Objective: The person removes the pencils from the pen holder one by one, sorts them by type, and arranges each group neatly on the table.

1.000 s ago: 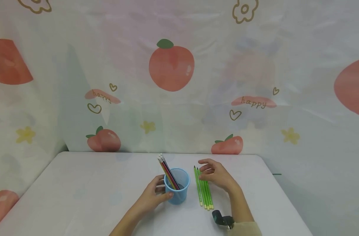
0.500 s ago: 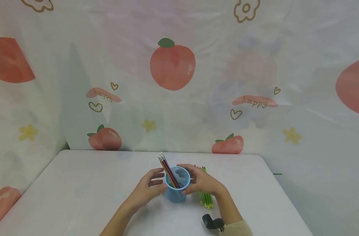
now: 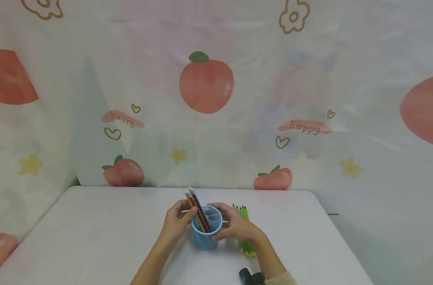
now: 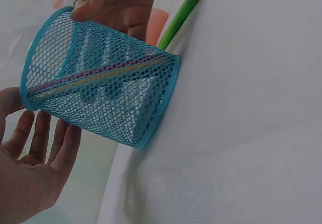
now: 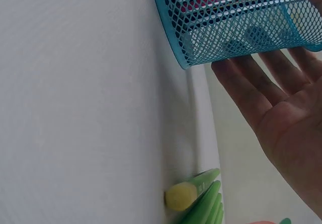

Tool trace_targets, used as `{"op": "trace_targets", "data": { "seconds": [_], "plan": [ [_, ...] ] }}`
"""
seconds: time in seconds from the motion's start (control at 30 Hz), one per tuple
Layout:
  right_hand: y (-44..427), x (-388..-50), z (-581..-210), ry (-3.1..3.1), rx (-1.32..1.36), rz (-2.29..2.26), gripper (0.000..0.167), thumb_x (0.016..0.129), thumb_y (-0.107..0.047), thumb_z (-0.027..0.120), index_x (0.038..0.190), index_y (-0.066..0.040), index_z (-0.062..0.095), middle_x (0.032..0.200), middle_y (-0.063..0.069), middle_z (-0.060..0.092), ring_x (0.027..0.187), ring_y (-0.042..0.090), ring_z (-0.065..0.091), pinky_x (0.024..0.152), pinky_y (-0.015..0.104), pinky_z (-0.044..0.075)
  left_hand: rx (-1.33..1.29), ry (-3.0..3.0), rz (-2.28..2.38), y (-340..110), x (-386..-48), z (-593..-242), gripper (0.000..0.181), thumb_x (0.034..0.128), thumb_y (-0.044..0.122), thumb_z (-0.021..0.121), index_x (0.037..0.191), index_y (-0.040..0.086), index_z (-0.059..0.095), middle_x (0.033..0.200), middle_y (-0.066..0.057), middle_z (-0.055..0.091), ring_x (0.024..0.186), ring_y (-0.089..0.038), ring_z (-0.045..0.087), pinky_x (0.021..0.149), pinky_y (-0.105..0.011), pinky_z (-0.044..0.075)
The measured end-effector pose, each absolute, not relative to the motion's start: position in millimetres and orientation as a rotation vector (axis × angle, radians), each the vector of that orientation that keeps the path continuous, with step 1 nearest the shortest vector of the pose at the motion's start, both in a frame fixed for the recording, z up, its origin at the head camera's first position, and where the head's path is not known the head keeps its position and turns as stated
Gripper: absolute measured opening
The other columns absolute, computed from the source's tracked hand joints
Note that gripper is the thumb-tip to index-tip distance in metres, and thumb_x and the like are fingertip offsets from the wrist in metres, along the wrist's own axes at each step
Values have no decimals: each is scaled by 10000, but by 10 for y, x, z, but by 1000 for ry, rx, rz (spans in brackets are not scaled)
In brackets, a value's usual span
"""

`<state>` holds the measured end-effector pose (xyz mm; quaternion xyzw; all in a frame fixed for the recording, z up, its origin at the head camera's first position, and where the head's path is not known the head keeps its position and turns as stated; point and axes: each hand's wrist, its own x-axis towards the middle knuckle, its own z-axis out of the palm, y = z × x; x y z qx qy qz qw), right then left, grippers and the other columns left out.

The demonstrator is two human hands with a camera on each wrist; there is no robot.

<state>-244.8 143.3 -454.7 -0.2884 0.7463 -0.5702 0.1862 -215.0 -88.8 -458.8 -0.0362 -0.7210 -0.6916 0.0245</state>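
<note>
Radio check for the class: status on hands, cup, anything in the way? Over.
Right hand holds cup. Left hand at its pencils, grip unclear. Cup looks upright. Green pencils lie to its right, likely not in the way.

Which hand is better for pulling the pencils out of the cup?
Probably the left hand: its thumb is beside the pencils, which lean toward that side. The right hand holds the other side of the cup, so it could steady it.
</note>
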Motion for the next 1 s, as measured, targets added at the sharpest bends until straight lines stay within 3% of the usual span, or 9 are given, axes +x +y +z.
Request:
{"op": "trace_targets", "data": {
  "seconds": [0.33,0.63,1.0],
  "plan": [
    [1390,-2432,-4517,2112,-778,-1607,848,724,-100,888,1449,-240,471,1391,19,588,1289,271,550,1055,489,489,-100,-2285,-1905,-895,-2076,-4553,285,936,303,703,1145,114,657,1107,-25,690,1037,-186,626,929,-385,527],
    [1383,-2416,-4510,2096,-768,-1613,834,730,-109,887,1445,-233,477,1396,32,585,1301,290,540,1059,514,479,-32,-2298,-1791,-906,-2050,-4547,211,919,297,727,1024,121,677,1029,-16,704,1002,-189,650,889,-398,573],
    [1379,-2419,-4540,2093,-755,-1621,841,727,-77,882,1448,-225,474,1396,34,585,1303,298,539,1060,508,478,-22,-2256,-1807,-955,-2021,-4440,208,919,263,731,1039,109,660,1039,-31,690,1009,-190,639,879,-341,572]
  ]
}}
